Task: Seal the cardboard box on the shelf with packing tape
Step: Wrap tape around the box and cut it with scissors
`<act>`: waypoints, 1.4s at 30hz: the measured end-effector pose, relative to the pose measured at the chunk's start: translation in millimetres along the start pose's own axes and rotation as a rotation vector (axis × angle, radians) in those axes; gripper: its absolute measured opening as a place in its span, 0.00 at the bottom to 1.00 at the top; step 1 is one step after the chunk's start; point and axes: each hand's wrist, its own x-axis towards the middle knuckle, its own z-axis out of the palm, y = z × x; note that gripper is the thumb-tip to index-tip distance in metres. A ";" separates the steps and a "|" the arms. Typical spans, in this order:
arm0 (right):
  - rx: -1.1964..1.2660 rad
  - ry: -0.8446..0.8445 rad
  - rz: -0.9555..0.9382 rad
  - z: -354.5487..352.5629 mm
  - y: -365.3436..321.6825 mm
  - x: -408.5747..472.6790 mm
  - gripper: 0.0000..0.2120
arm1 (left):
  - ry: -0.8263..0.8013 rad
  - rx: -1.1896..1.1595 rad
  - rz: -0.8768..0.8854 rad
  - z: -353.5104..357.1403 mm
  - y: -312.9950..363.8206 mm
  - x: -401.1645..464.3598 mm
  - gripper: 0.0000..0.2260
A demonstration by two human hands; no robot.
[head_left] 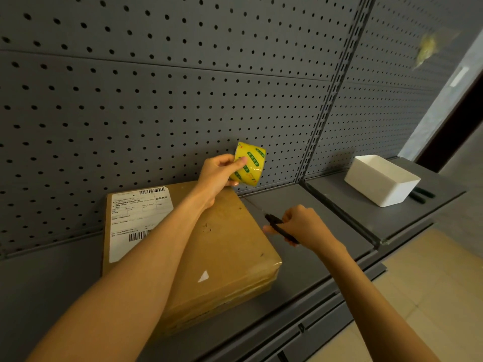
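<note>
Head view looks down at a grey metal shelf (300, 205) backed by a pegboard wall (156, 100). On the shelf lies a flat cardboard box (222, 244), its right side already wrapped in glossy clear tape, with a white shipping label (130, 218) stuck on its top left part.

Above the far right corner of the box, the left hand (218, 176) holds up a roll of yellow packing tape (249, 163) with green print. The thumb lies across the roll's near face and the fingers curl round its underside, so the roll sits clear of the box, close to the pegboard.

Just beside the right edge of the box, the right hand (303, 226) grips a slim black cutter (281, 228), fingers curled round the handle. Its tip points up and left toward the box's far right corner. A thin strand runs from that corner toward the tip; whether it is tape cannot be told.

Further right, on the adjoining shelf section, stands 1 white open bin (381, 181), with dark pen-like items (422, 195) lying just beside it.
</note>
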 end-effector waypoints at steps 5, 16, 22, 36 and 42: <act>-0.193 0.018 -0.049 33.6 11.8 3.5 0.13 | -0.032 0.082 0.007 2.6 -3.5 -1.8 0.07; -0.225 0.164 -0.093 58.1 10.8 4.5 0.13 | -0.074 0.242 0.041 7.2 -3.7 -5.4 0.06; -0.018 0.339 -0.174 28.0 0.9 11.0 0.14 | -0.078 0.308 0.061 7.4 -3.5 -4.1 0.08; -0.179 0.403 -0.531 -27.6 -7.9 30.3 0.15 | -0.144 0.742 0.438 30.7 -9.2 -14.0 0.09; -0.131 0.552 -0.514 -22.3 -9.6 34.8 0.13 | -0.078 0.931 0.556 32.2 -13.6 -10.9 0.19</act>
